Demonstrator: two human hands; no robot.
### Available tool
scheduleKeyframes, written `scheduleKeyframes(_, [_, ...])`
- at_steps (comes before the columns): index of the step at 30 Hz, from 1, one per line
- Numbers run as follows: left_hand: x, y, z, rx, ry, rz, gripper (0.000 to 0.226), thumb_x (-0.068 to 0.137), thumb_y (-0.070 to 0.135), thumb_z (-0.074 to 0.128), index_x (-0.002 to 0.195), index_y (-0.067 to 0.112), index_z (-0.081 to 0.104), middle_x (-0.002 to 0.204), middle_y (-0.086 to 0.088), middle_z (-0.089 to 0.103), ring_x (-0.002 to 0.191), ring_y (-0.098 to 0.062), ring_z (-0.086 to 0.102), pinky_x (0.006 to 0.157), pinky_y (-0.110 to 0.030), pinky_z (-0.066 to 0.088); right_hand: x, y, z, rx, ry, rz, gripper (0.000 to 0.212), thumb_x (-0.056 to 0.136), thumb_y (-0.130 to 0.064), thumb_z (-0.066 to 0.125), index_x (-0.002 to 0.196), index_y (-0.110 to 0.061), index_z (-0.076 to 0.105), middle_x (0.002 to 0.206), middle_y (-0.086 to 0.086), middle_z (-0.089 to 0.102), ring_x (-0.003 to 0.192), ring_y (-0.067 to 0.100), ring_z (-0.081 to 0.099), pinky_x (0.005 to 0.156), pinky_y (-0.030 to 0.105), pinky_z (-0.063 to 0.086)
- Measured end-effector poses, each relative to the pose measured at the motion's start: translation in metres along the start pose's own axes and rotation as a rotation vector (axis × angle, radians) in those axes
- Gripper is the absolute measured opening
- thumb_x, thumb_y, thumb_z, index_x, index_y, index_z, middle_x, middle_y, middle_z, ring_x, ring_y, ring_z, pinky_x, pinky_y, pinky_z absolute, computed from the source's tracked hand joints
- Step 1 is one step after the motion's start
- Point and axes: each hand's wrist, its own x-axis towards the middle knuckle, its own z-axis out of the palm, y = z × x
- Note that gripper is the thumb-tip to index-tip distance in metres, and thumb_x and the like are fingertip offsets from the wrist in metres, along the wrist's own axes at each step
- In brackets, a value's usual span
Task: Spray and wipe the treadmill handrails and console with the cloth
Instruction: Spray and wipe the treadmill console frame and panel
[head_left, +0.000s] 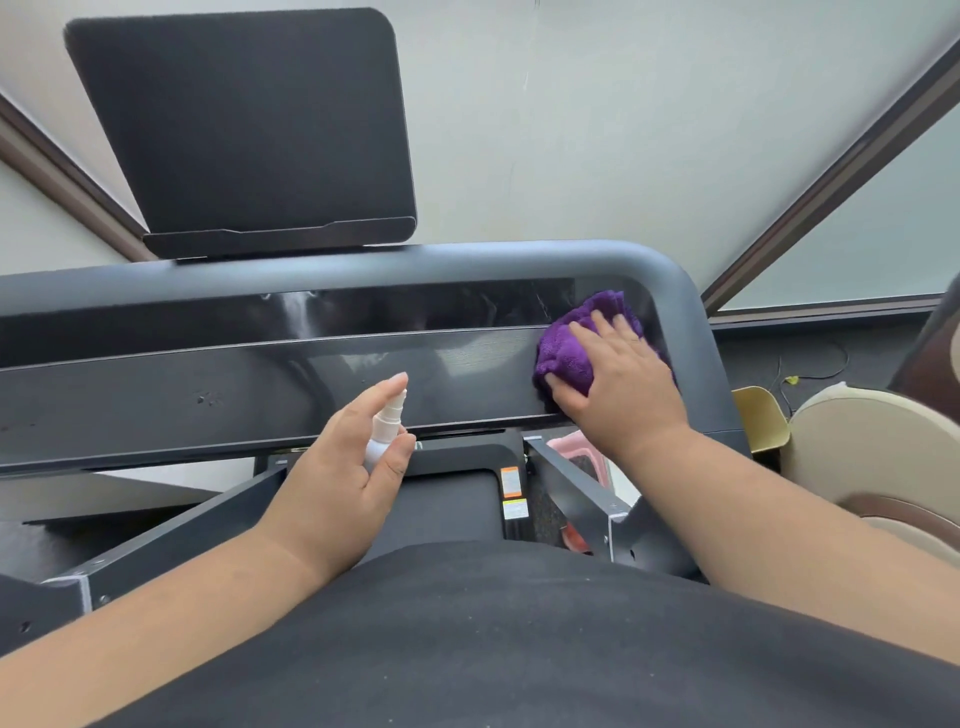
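Right hand (626, 384) pressing a purple cloth (571, 348) flat-fingered on the right end of the glossy treadmill console (260, 379), left hand (348, 457) below the console, fingers curled round a white spray bottle (385, 428)

You have one view only, worn on the head, looking forward and steeply down over your own torso at the treadmill console (260, 379), which spans the frame close in at arm's reach. The tablet stand (244, 130) rises toward 11 o'clock, the window wall behind (wide-angle lens, so edges bend).
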Motion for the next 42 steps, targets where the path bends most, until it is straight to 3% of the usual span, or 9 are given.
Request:
scheduleKeyframes(4, [-0.001, -0.006, -0.003, 0.002, 0.008, 0.014, 0.046, 0.086, 0.056, 0.044, 0.127, 0.07, 0.029, 0.127, 0.016, 0.056, 0.102, 0.011, 0.051, 0.087, -0.001, 0.032, 0.001, -0.029, 0.008, 0.172, 0.055, -0.008, 0.063, 0.092, -0.052, 0.056, 0.146, -0.021, 0.046, 0.157, 0.004, 0.037, 0.148, 0.024, 0.027, 0.12, 0.036, 0.015])
scheduleKeyframes(8, [0.002, -0.007, 0.0, 0.001, -0.013, 0.014, 0.042, 0.09, 0.058, 0.048, 0.126, 0.071, 0.03, 0.124, 0.019, 0.055, 0.107, 0.007, 0.051, 0.087, -0.001, 0.031, 0.005, -0.087, 0.021, 0.016, -0.087, -0.31, 0.076, 0.088, -0.063, 0.051, 0.15, -0.022, 0.038, 0.161, 0.006, 0.029, 0.149, 0.027, 0.021, 0.121, 0.046, 0.016])
scheduleKeyframes(11, [0.005, -0.002, 0.004, 0.005, -0.042, 0.048, 0.045, 0.086, 0.062, 0.047, 0.128, 0.069, 0.031, 0.126, 0.023, 0.055, 0.114, 0.007, 0.051, 0.092, -0.003, 0.032, 0.011, -0.108, 0.024, -0.05, -0.163, -0.39, 0.08, 0.088, -0.067, 0.048, 0.153, -0.024, 0.029, 0.163, 0.005, 0.022, 0.151, 0.027, 0.013, 0.121, 0.049, 0.013])
scheduleKeyframes(20, [0.003, -0.001, 0.001, -0.055, -0.043, 0.082, 0.046, 0.081, 0.06, 0.047, 0.124, 0.068, 0.034, 0.101, 0.02, 0.061, 0.09, 0.002, 0.058, 0.081, -0.018, 0.04, 0.004, -0.001, -0.005, -0.04, -0.097, -0.156, 0.075, 0.083, -0.069, 0.044, 0.149, -0.033, 0.039, 0.16, -0.004, 0.031, 0.15, 0.019, 0.02, 0.121, 0.044, 0.02])
scheduleKeyframes(25, [-0.004, -0.01, -0.004, -0.073, -0.018, 0.063, 0.046, 0.081, 0.061, 0.048, 0.125, 0.066, 0.035, 0.106, 0.016, 0.06, 0.088, -0.001, 0.058, 0.082, -0.025, 0.041, 0.003, -0.024, 0.001, -0.083, -0.114, -0.144, 0.077, 0.086, -0.071, 0.04, 0.152, -0.032, 0.031, 0.163, -0.003, 0.022, 0.152, 0.024, 0.013, 0.122, 0.05, 0.014])
scheduleKeyframes(30, [-0.006, -0.004, 0.0, -0.046, -0.014, 0.07, 0.045, 0.08, 0.064, 0.046, 0.124, 0.067, 0.034, 0.105, 0.018, 0.061, 0.088, 0.001, 0.057, 0.079, -0.021, 0.04, 0.007, -0.081, 0.012, -0.069, -0.204, -0.364, 0.079, 0.085, -0.073, 0.044, 0.152, -0.034, 0.03, 0.164, -0.004, 0.021, 0.152, 0.024, 0.01, 0.121, 0.052, 0.009])
scheduleKeyframes(35, [-0.005, 0.007, 0.003, -0.052, -0.024, 0.095, 0.042, 0.085, 0.061, 0.052, 0.123, 0.068, 0.035, 0.099, 0.023, 0.06, 0.081, 0.004, 0.057, 0.075, -0.019, 0.039, 0.007, -0.026, -0.004, -0.056, -0.18, -0.227, 0.075, 0.085, -0.073, 0.043, 0.151, -0.04, 0.029, 0.164, -0.01, 0.019, 0.152, 0.018, 0.008, 0.12, 0.055, 0.01])
scheduleKeyframes(38, [-0.01, 0.003, 0.002, -0.057, -0.001, 0.087, 0.043, 0.084, 0.058, 0.053, 0.122, 0.068, 0.035, 0.101, 0.028, 0.059, 0.086, 0.004, 0.058, 0.076, -0.013, 0.038, 0.004, 0.008, -0.012, -0.047, -0.143, -0.131, 0.073, 0.086, -0.069, 0.046, 0.151, -0.038, 0.033, 0.163, -0.007, 0.022, 0.152, 0.02, 0.01, 0.122, 0.051, 0.011])
scheduleKeyframes(42, [-0.021, -0.009, -0.004, -0.064, 0.013, 0.06, 0.045, 0.084, 0.056, 0.052, 0.125, 0.064, 0.036, 0.099, 0.019, 0.061, 0.084, 0.004, 0.059, 0.074, -0.008, 0.037, 0.0, -0.011, -0.006, -0.092, -0.158, -0.114, 0.075, 0.088, -0.071, 0.04, 0.153, -0.035, 0.027, 0.165, -0.003, 0.016, 0.152, 0.025, 0.007, 0.122, 0.052, 0.01])
